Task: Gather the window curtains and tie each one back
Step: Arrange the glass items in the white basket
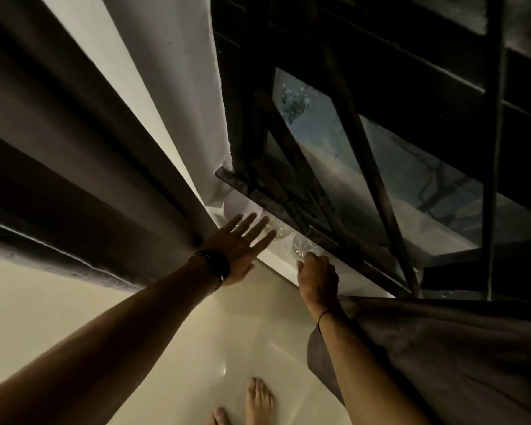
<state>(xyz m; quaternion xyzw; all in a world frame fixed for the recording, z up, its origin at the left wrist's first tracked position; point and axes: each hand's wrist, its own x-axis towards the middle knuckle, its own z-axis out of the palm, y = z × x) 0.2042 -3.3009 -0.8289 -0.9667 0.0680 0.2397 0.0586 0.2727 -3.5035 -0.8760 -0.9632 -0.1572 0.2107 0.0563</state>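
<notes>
Leftmost, the brown left curtain [74, 148] hangs in folds; my left hand [239, 250] spreads released fingers [243, 226] beside its edge. My right hand [318, 280] curls at the windowsill [281, 257], and I cannot tell whether it grasps anything; the right curtain [442, 348] bunches against that forearm.

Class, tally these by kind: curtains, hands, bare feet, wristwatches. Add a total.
Curtains: 2 (left curtain, right curtain)
Hands: 2 (left hand, right hand)
Bare feet: 2
Wristwatch: 1
Total: 7
</notes>
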